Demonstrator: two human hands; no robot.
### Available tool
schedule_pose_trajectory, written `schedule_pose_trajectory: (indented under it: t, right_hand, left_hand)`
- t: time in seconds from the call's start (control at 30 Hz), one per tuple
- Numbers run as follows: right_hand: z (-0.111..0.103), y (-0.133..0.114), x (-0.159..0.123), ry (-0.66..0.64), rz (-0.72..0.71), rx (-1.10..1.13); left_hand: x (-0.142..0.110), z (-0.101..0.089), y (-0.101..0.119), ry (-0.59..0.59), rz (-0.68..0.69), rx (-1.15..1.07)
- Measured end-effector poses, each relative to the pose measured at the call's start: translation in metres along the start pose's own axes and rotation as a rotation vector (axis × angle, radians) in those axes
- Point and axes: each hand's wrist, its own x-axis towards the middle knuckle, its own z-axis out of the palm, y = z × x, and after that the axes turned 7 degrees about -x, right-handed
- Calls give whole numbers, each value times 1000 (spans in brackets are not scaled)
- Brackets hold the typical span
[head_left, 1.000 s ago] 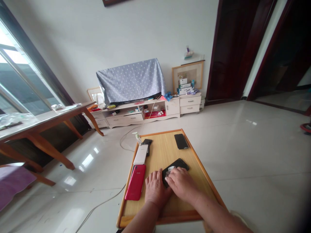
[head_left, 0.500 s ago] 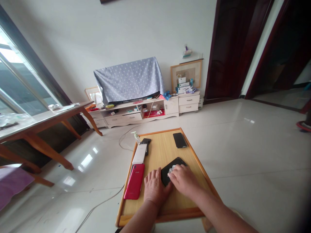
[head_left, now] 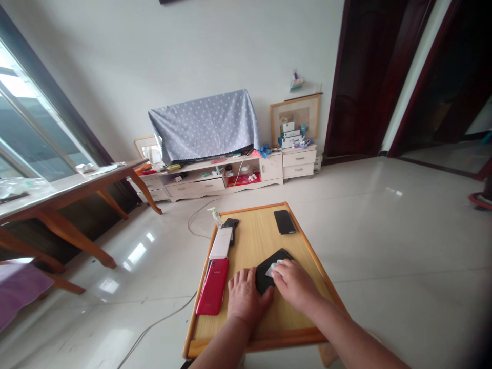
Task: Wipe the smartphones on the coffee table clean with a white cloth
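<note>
A black smartphone (head_left: 263, 278) lies at an angle on the small wooden table (head_left: 254, 241). My left hand (head_left: 246, 294) holds it at its near left corner, with the thumb along the near edge and the fingers at the left side. In my right hand (head_left: 295, 286), the fingers are closed on a white tissue (head_left: 271, 268), pressed against the phone's surface. To the left of my hands lie a red phone (head_left: 213, 287) and a white phone (head_left: 221, 243). Another dark phone (head_left: 234, 225) sits partly under the white one.
A second black phone (head_left: 284, 222) rests near the table's far right corner. At the far left corner stands a pump bottle (head_left: 216, 217). A cable (head_left: 154, 323) runs over the floor. Beyond are a low cabinet (head_left: 196, 190) and a side table (head_left: 77, 187).
My right hand has shifted slightly right over the phone with the tissue, and more of the tissue shows now. My left hand stays at the phone's corner.
</note>
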Motion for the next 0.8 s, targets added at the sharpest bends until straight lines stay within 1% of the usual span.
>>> schedule_pose_trajectory:
  t: [0.07, 0.13, 0.17, 0.3, 0.37, 0.47, 0.53, 0.63, 0.7, 0.73, 0.8]
  right_hand:
    - [-3, 10, 4, 61, 43, 11]
    - [-3, 14, 6, 98, 61, -3]
    - [-2, 13, 5, 88, 49, -15]
    - [7, 0, 1, -20, -51, -50]
    - [11, -5, 1, -43, -65, -63]
    - [13, 1, 6, -30, -8, -89]
    - [10, 10, 11, -16, 41, -94]
    - [6, 24, 16, 29, 73, -76]
    - [6, 27, 15, 70, 63, -73]
    - [8, 26, 13, 69, 42, -77]
    - [15, 18, 6, 12, -21, -87]
  left_hand:
    - [0, -1, 1, -2, 0, 2]
    - [0, -2, 2, -1, -3, -1]
    - [0, -2, 2, 0, -5, -3]
    - [0, -2, 1, -1, -11, -15]
    - [0, -3, 2, -11, -19, -16]
    - [0, -5, 3, -27, -27, -11]
    - [0, -5, 3, -27, -28, -7]
    - [0, -4, 3, -14, -25, -10]
    - [0, -3, 2, -6, -17, -17]
    - [0, -2, 1, -2, -12, -21]
    - [1, -1, -1, 2, -3, -27]
